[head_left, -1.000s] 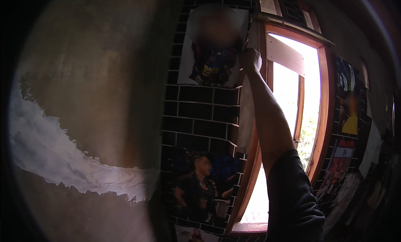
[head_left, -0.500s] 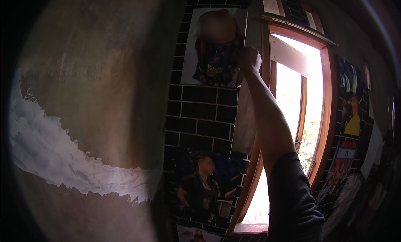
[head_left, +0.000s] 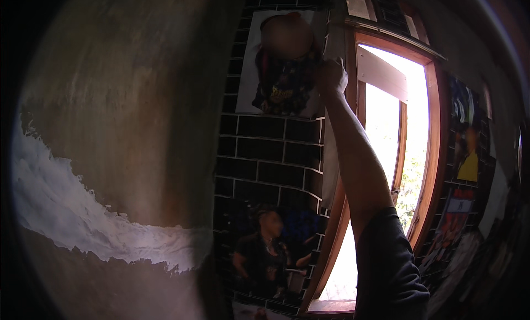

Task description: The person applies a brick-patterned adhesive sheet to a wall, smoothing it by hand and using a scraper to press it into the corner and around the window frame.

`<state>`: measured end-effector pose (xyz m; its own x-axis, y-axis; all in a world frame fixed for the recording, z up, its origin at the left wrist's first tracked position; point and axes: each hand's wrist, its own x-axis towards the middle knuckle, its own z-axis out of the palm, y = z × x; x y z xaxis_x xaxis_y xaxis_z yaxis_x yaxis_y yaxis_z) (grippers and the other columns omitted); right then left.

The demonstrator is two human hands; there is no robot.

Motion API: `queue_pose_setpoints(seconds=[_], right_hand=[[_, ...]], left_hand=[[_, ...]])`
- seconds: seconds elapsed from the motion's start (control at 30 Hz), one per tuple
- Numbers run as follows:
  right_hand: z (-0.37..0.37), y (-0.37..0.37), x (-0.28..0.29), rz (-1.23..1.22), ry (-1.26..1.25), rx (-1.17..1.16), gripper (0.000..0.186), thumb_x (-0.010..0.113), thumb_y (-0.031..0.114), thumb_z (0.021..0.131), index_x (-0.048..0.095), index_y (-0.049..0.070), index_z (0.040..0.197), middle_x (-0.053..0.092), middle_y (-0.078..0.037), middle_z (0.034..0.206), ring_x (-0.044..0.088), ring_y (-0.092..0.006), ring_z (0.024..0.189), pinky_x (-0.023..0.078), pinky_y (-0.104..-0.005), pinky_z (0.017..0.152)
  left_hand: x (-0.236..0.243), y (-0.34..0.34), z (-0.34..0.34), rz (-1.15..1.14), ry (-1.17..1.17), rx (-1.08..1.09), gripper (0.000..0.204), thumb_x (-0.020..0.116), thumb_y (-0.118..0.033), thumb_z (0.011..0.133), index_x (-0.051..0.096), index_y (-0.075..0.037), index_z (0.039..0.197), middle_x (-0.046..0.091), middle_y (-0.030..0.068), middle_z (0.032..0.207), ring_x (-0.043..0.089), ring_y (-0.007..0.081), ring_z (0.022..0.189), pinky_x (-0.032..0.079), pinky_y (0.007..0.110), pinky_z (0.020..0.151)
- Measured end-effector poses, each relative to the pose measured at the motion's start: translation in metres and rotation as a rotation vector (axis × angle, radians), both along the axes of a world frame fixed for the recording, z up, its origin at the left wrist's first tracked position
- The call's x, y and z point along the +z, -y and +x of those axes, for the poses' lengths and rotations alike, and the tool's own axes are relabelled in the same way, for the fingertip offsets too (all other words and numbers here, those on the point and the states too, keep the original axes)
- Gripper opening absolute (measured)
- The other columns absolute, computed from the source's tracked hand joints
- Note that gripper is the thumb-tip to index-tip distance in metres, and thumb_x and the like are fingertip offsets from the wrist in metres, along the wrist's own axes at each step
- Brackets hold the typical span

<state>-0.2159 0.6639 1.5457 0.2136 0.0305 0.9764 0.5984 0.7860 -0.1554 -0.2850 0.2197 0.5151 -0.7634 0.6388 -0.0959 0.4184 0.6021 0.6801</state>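
My right hand (head_left: pixel 332 76) is raised high, its fingers closed at the right edge of the black wallpaper (head_left: pixel 265 149) patterned with white brick lines. The fingertips are hidden behind the hand, but they appear to grip the wallpaper's edge beside the upper poster (head_left: pixel 245 91). That poster shows a figure in dark patterned clothes on a pale ground. Below the hand, the wallpaper's right edge looks wavy, next to a strip of bare grey wall (head_left: pixel 331 154). A second poster (head_left: pixel 270 254), with a figure in dark clothes, is lower down. My left hand is out of view.
To the right stands a wooden window frame (head_left: pixel 433 127) with bright daylight and a pale board (head_left: pixel 381 74) across its upper part. Further right hang more posters (head_left: pixel 466 154). On the left is a brown plaster wall with a rough white patch (head_left: pixel 99 229).
The wallpaper's loose right edge below my hand has shifted right, covering more of the grey strip. My right hand stays almost in place, still closed.
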Motion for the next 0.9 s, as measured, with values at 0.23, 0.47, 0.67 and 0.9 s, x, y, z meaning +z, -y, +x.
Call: queue_pose_setpoints(seconds=[0.23,0.47,0.67,0.9], right_hand=[[0.009,-0.002,0.012,-0.205,-0.094,0.259,0.056,0.071,0.04,0.081,0.059,0.001,0.121,0.068,-0.027,0.112,0.068,-0.0412,0.108,0.056,-0.0477,0.088],[0.005,-0.005,0.03,-0.228,0.039,0.071,0.031,0.066,0.033,0.087,0.076,0.008,0.102,0.073,-0.02,0.109,0.07,-0.0353,0.108,0.057,-0.045,0.089],[-0.006,0.009,0.019,-0.159,0.074,-0.021,0.03,0.065,0.03,0.085,0.076,0.007,0.1,0.073,-0.021,0.108,0.07,-0.0364,0.105,0.057,-0.0453,0.089],[-0.013,-0.003,0.021,-0.115,0.073,-0.072,0.024,0.06,0.022,0.088,0.075,0.006,0.098,0.073,-0.02,0.106,0.071,-0.0369,0.102,0.058,-0.045,0.086]], left_hand=[[-0.009,0.008,0.006,-0.036,0.011,0.033,0.038,0.058,-0.039,0.094,0.072,-0.004,0.093,0.07,0.0253,0.093,0.068,0.0457,0.089,0.054,0.054,0.075],[-0.018,0.024,0.022,-0.091,0.032,0.085,0.039,0.057,-0.041,0.094,0.072,-0.005,0.094,0.07,0.0255,0.094,0.068,0.0462,0.089,0.053,0.055,0.076],[-0.032,0.041,0.044,-0.17,0.056,0.138,0.04,0.057,-0.042,0.094,0.071,-0.005,0.095,0.07,0.0257,0.094,0.068,0.0466,0.09,0.052,0.055,0.077],[-0.041,0.054,0.055,-0.116,0.092,0.197,0.042,0.055,-0.045,0.094,0.07,-0.005,0.097,0.069,0.0258,0.098,0.067,0.0465,0.093,0.051,0.057,0.08]])
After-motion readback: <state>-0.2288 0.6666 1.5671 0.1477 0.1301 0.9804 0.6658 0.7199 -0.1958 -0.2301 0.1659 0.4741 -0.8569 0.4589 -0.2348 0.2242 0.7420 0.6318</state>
